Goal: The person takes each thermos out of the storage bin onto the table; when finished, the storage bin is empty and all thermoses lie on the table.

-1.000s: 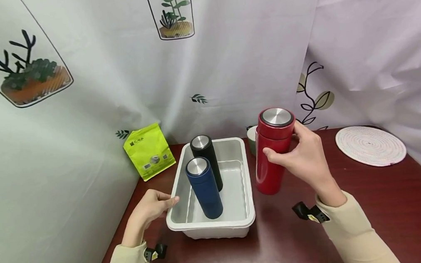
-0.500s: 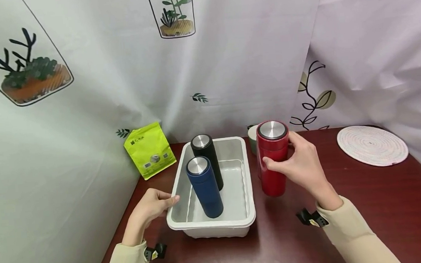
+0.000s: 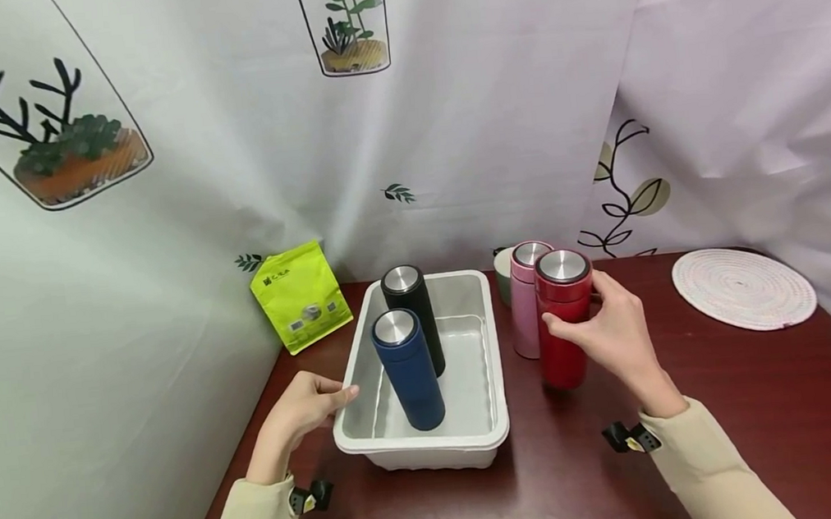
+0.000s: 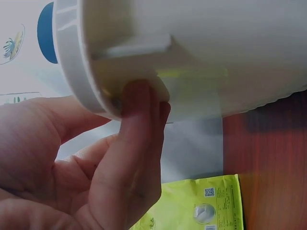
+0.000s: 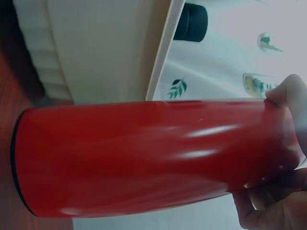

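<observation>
My right hand (image 3: 611,333) grips a red thermos bottle (image 3: 563,354) with a steel lid, thumb on its near left side. In the right wrist view the red bottle's (image 5: 120,158) black-edged base is low over the table, beside the bin's wall. Just behind it stands a pink thermos bottle (image 3: 524,316), partly covered by the red one. My left hand (image 3: 302,409) pinches the left rim of a light grey plastic bin (image 3: 431,441), thumb on top and fingers curled underneath. Inside the bin stand a blue thermos bottle (image 3: 411,383) and a black one (image 3: 420,308).
A lime-green pouch (image 3: 302,298) leans against the curtain at the back left. Behind the pink bottle shows a pale green cup (image 3: 503,276), mostly hidden. A round woven mat (image 3: 744,288) lies at the back right of the dark red table (image 3: 732,397).
The red bottle has come down in my right hand, then shifted right, so the pink bottle behind it shows. My left hand keeps its hold on the bin's rim.
</observation>
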`<state>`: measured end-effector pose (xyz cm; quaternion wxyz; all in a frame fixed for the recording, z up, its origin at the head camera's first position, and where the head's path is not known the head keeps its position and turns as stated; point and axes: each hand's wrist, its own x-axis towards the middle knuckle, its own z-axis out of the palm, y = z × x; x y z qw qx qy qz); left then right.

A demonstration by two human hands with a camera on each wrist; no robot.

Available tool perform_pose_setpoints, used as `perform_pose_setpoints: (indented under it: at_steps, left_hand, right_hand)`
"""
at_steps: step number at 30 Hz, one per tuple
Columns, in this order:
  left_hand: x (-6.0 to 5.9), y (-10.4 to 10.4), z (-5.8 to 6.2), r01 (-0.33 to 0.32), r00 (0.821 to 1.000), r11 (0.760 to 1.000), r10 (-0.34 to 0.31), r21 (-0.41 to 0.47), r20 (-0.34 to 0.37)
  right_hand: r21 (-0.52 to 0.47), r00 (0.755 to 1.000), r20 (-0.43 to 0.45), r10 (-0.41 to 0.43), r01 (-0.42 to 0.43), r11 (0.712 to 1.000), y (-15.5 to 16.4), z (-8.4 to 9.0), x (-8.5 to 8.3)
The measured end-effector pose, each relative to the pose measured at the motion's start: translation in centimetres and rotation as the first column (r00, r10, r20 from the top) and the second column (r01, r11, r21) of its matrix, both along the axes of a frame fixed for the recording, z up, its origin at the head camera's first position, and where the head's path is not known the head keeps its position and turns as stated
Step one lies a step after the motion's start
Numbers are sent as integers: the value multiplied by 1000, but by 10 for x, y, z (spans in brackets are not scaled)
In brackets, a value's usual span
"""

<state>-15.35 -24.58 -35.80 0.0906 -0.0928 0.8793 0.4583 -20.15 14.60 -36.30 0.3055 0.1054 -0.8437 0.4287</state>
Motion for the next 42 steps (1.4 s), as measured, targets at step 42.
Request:
perform_pose_setpoints:
  at_steps: [42]
  left_hand:
    - [-1,4,-2,-21,1000,999,21,-32,13]
  right_hand:
    - [-110,979,41,-200,203,973,48,-45,-55]
